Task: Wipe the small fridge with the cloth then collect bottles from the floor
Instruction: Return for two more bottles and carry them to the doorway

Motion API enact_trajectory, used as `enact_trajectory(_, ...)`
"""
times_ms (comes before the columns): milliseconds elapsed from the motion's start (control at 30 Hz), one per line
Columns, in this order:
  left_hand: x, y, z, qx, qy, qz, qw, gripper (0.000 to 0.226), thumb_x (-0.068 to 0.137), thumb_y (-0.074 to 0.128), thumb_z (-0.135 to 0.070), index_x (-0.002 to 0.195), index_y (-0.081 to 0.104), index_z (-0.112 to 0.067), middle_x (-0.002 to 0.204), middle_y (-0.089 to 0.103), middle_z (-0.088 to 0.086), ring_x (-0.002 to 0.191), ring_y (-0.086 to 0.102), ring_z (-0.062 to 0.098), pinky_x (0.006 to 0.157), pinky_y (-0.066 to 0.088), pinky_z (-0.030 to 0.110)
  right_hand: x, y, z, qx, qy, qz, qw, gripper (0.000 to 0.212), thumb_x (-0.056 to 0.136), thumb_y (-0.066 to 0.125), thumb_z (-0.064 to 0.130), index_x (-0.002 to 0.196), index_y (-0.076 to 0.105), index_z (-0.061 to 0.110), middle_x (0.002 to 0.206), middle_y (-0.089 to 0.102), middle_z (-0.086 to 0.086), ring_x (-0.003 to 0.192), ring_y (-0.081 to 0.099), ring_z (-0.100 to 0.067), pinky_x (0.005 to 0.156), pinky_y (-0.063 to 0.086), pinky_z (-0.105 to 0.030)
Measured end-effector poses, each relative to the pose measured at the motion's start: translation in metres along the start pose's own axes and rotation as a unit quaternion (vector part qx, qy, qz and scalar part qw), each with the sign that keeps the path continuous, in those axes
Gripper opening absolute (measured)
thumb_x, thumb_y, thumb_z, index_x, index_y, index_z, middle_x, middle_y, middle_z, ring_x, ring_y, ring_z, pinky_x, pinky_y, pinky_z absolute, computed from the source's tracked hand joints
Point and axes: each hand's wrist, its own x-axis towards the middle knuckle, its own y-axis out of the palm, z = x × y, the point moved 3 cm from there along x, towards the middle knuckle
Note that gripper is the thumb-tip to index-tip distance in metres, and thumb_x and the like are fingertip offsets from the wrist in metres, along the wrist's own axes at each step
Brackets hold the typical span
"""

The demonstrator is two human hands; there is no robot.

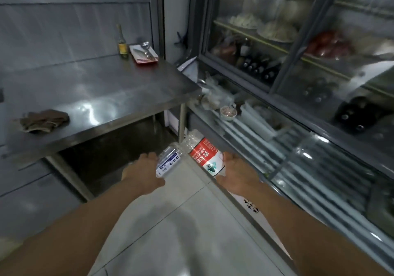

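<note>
My left hand (145,172) grips a clear plastic bottle with a blue-and-white label (169,161), held above the floor near the steel table's leg. My right hand (236,172) grips a clear plastic bottle with a red-and-white label (203,155), its far end pointing away from me. Both bottles are off the tiled floor (181,222). A crumpled brown cloth (43,120) lies on the steel table (102,92) at the left. The low glass-topped fridge (298,164) runs along the right side.
A tall glass-door cooler (298,41) with plates of food and dark bottles stands at the back right. On the table's far corner stand a glass bottle (122,44) and a red-rimmed tray with spoons (145,55). A small bowl (228,112) sits on the fridge's top.
</note>
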Motion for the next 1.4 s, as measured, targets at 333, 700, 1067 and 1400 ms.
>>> enact_trajectory(333,-0.057,-0.047,-0.060,0.018,0.176,-0.022,0.984,0.064,0.071,0.070,-0.046,0.121,0.041,-0.017,0.124,0.049,0.008,0.111,0.056,0.026,0.087,0.048,0.035,-0.155,-0.067,-0.023,0.011,0.167,-0.122,0.978,0.071,0.081,0.065,0.040,0.137,0.030,0.015,0.124,0.052,-0.011,0.107,0.056,-0.026,0.086,0.051,-0.038)
enact_trajectory(700,-0.173,-0.033,-0.160,0.062,0.374,0.026,0.925,0.067,0.068,0.072,-0.041,0.123,0.042,-0.020,0.127,0.048,0.003,0.113,0.054,0.024,0.083,0.046,0.032,-0.387,-0.071,-0.034,0.012,0.370,-0.157,0.916,0.068,0.080,0.066,0.041,0.133,0.031,0.016,0.119,0.053,-0.009,0.100,0.058,-0.024,0.080,0.054,-0.037)
enact_trajectory(1067,-0.369,0.014,-0.307,0.070,0.549,0.036,0.832,0.071,0.069,0.070,-0.042,0.130,0.040,-0.020,0.116,0.053,0.000,0.093,0.055,0.019,0.072,0.049,0.031,-0.640,-0.060,-0.070,0.012,0.541,-0.231,0.809,0.064,0.080,0.067,0.039,0.131,0.033,0.021,0.125,0.052,-0.007,0.107,0.058,-0.025,0.079,0.049,-0.036)
enact_trajectory(1400,-0.591,0.092,-0.417,0.071,0.647,0.031,0.758,0.070,0.073,0.065,-0.041,0.133,0.037,-0.021,0.126,0.048,-0.001,0.109,0.052,0.020,0.082,0.041,0.034,-0.884,-0.042,-0.118,0.006,0.628,-0.229,0.744,0.059,0.078,0.067,0.041,0.125,0.038,0.022,0.118,0.054,-0.002,0.099,0.056,-0.019,0.074,0.047,-0.031)
